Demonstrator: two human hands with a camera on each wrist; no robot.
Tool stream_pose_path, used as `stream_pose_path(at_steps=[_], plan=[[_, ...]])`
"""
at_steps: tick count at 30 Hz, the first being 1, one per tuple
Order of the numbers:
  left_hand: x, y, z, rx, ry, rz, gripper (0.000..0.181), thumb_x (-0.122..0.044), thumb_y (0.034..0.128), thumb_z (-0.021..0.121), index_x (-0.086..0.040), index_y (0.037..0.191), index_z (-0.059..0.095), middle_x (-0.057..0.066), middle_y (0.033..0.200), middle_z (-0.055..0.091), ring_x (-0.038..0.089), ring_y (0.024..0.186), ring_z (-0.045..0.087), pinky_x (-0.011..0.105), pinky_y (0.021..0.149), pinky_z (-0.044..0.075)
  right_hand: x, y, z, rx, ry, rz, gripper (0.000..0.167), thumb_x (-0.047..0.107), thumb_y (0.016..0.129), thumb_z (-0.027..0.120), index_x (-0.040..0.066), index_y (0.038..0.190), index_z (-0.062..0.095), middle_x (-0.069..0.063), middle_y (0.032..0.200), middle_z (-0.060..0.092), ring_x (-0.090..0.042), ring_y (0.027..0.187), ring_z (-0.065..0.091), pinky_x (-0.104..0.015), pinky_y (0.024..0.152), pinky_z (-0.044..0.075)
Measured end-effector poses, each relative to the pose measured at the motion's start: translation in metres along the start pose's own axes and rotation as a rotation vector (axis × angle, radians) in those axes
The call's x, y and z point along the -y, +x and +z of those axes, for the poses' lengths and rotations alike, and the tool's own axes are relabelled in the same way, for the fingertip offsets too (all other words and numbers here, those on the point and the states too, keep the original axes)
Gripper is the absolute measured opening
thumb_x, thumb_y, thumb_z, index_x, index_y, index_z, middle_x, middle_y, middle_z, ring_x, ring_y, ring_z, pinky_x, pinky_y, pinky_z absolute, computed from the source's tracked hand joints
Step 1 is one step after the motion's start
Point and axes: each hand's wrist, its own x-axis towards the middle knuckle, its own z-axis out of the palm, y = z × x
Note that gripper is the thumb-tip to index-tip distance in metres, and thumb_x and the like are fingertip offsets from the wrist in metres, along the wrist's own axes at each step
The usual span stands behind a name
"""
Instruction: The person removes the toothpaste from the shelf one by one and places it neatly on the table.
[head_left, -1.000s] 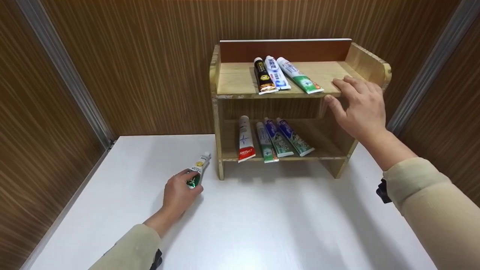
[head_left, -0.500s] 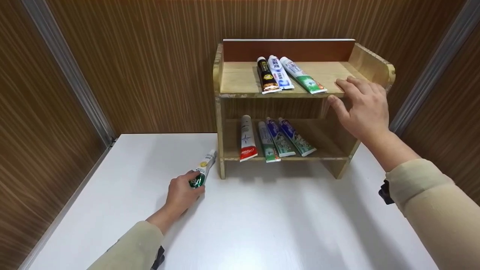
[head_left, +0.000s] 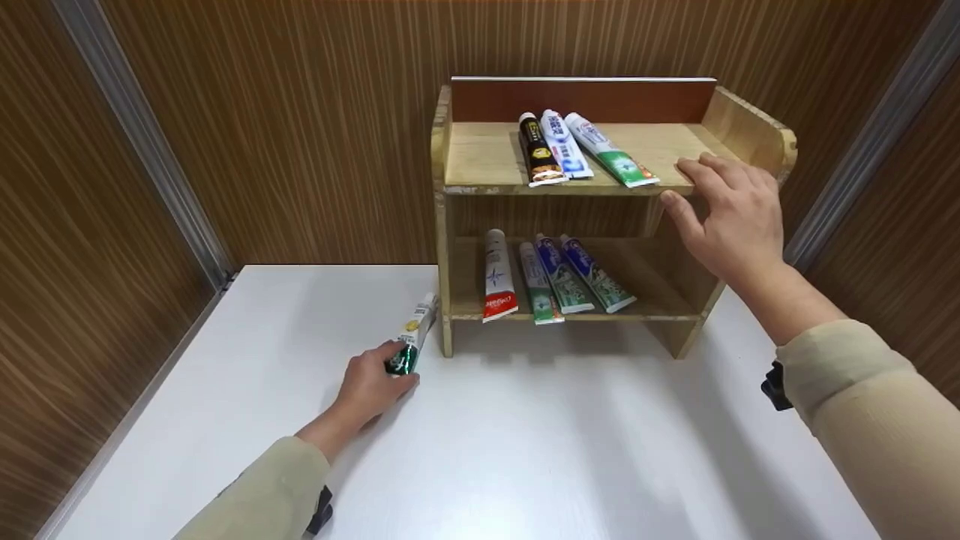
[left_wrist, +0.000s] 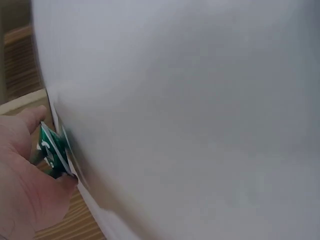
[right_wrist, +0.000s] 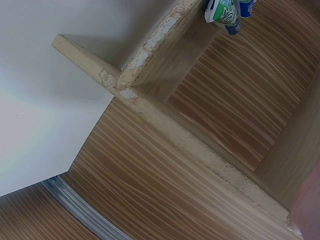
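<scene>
My left hand pinches the green end of a white and green toothpaste tube between thumb and fingers. The tube's white cap points away, close to the left leg of a two-tier wooden shelf. In the left wrist view the tube's green crimped end shows between the fingers, just over the white table. My right hand rests on the right front edge of the upper board, fingers on top and thumb at the front edge. Only a blurred bit of that hand shows in the right wrist view.
On the upper board lie a black tube, a blue-white tube and a green-white tube. Below lie a red-white tube and several others. Wood-grain panels enclose the white table.
My left hand has slid slightly right and away with the toothpaste tube, bringing its cap nearer the shelf's left leg. The right hand stays on the upper board; the view has shifted a little.
</scene>
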Motion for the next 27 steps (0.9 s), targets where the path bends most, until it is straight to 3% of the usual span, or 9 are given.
stream_pose_path(at_steps=[6, 11, 27], plan=[[0.003, 0.000, -0.007, 0.050, 0.025, -0.022, 0.068, -0.015, 0.0914, 0.084, -0.009, 0.154, 0.057, 0.019, 0.163, 0.045, 0.041, 0.149, 0.042, 0.054, 0.122, 0.036, 0.001, 0.000, -0.001, -0.002, 0.004, 0.000, 0.051, 0.046, 0.104, 0.063, 0.011, 0.142, 0.067, -0.021, 0.143, 0.063, -0.045, 0.135, 0.053, -0.062, 0.115, 0.034], [0.004, 0.002, -0.008, 0.071, 0.035, -0.034, 0.074, -0.019, 0.0889, 0.088, -0.013, 0.155, 0.056, 0.021, 0.160, 0.049, 0.040, 0.145, 0.048, 0.055, 0.119, 0.040, 0.001, 0.000, -0.001, -0.006, 0.002, -0.007, 0.052, 0.046, 0.104, 0.063, 0.010, 0.141, 0.067, -0.022, 0.143, 0.063, -0.046, 0.135, 0.054, -0.063, 0.114, 0.034], [0.000, 0.004, 0.002, 0.041, 0.039, -0.005, 0.075, -0.024, 0.0843, 0.093, -0.012, 0.151, 0.061, 0.023, 0.148, 0.060, 0.038, 0.134, 0.058, 0.053, 0.113, 0.046, 0.000, 0.000, 0.001, -0.038, 0.012, -0.029, 0.050, 0.043, 0.102, 0.066, 0.010, 0.139, 0.069, -0.021, 0.139, 0.065, -0.045, 0.133, 0.056, -0.063, 0.111, 0.037]])
